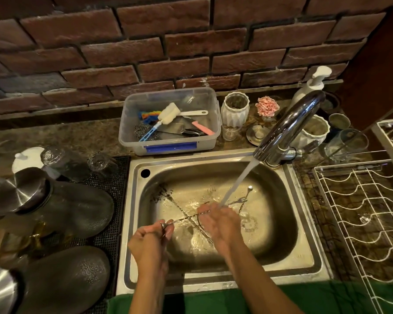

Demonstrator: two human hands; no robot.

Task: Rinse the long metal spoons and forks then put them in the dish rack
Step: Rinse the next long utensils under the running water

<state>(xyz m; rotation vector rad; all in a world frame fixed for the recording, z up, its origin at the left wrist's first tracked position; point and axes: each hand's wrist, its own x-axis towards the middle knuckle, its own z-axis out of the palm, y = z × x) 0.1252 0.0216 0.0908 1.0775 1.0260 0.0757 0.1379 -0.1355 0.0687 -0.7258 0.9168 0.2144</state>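
Note:
Over the steel sink [288,266], my left hand [151,240] pinches one end of a long twisted metal spoon [182,219]. My right hand [220,223] grips the same spoon further along, under the stream of water [238,182] from the chrome tap [288,125]. Another long utensil [201,232] lies diagonally across the sink floor beneath the hands. A long fork [242,200] lies at the back right of the basin. The white wire dish rack [370,214] stands to the right of the sink.
A clear plastic tub [168,146] with brushes and a knife sits behind the sink. White jars [235,109], glasses and a soap pump [309,87] line the back counter. Dark glass jars [73,207] with metal lids lie on a black mat at left.

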